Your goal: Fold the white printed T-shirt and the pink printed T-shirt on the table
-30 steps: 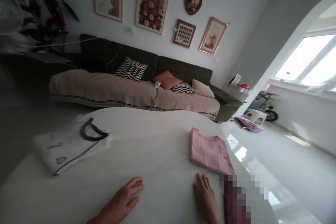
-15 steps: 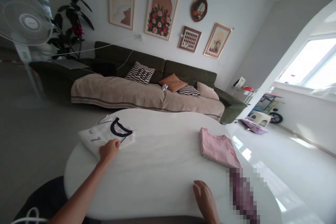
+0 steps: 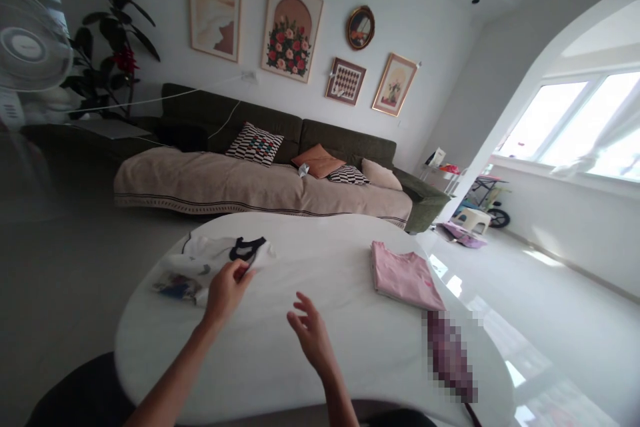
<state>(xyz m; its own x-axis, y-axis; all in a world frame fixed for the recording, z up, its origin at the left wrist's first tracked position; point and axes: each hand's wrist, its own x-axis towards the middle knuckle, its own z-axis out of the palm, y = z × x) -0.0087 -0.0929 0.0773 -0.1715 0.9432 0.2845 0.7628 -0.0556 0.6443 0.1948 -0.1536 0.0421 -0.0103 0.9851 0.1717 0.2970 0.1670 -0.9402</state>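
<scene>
Both hands moved: left hand (image 3: 226,289) fingers now clamp white shirt (image 3: 215,261), unfolding; right hand (image 3: 311,332) lifted, fingers apart.

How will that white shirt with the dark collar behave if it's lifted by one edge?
Probably floppy: the white shirt already looks rumpled where the left hand grips it. Likely light, being thin cloth. It may slide easily on the smooth white table.

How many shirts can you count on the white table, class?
2. The white shirt with the dark collar lies at the table's left side, gripped by the left hand. The folded pink shirt lies at the right side, untouched.
</scene>
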